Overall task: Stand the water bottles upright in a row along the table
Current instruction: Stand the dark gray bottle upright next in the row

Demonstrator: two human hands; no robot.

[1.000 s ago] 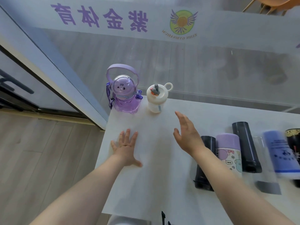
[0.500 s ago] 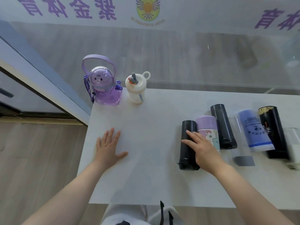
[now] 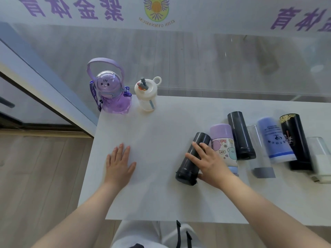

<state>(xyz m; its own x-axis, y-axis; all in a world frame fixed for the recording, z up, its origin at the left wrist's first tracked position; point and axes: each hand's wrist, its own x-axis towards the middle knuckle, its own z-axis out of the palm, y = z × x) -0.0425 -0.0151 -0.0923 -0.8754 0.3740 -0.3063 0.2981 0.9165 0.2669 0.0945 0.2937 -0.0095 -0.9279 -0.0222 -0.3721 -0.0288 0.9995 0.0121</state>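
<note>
Two bottles stand upright at the table's far left corner: a purple astronaut bottle (image 3: 112, 93) and a small white straw cup (image 3: 146, 94). Several bottles lie on their sides at the right. My right hand (image 3: 206, 161) grips a small black bottle (image 3: 191, 160), which is tilted away from the others. Beside it lie a purple cartoon flask (image 3: 224, 145), a long black bottle (image 3: 240, 136), a clear tumbler (image 3: 259, 158), a blue bottle (image 3: 274, 140), a black gold-topped bottle (image 3: 295, 140) and a clear white-lidded cup (image 3: 320, 161). My left hand (image 3: 119, 163) rests flat on the table.
The white table (image 3: 152, 185) stands against a glass wall (image 3: 197, 59) with purple lettering. Its left edge borders a doorway frame (image 3: 44, 83) and wooden floor (image 3: 35, 176). The near edge is at my waist.
My right hand went from the table's middle to the lying bottles, gripped the small black one and swung its bottom end leftward. My left hand stayed flat. The view shifted right.
</note>
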